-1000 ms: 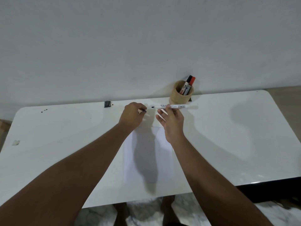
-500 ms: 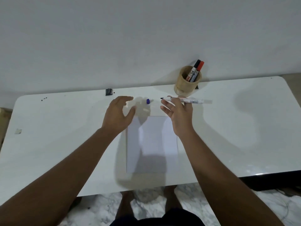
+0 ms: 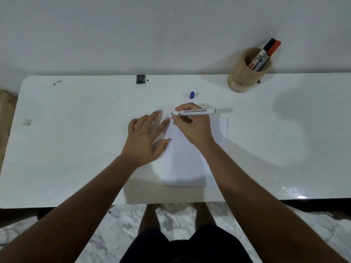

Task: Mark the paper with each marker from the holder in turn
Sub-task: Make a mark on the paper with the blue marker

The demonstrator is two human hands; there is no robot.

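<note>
Presently the uncapped marker (image 3: 195, 112) is pinched in the right hand (image 3: 191, 130) above the paper (image 3: 190, 164) top edge, its blue cap (image 3: 192, 94) set beyond; the left hand (image 3: 145, 140), splayed and empty, should be pressed flat to steady the sheet before the tip is lowered.

An uncapped white marker (image 3: 195, 111) lies level above the white paper (image 3: 182, 164) – its blue cap (image 3: 192, 94) beyond, two capped markers (image 3: 266, 54) in the wooden holder (image 3: 241, 76)

Cap (image 3: 192, 94) between paper (image 3: 182, 168) and holder (image 3: 245, 76) — flanks open.
</note>
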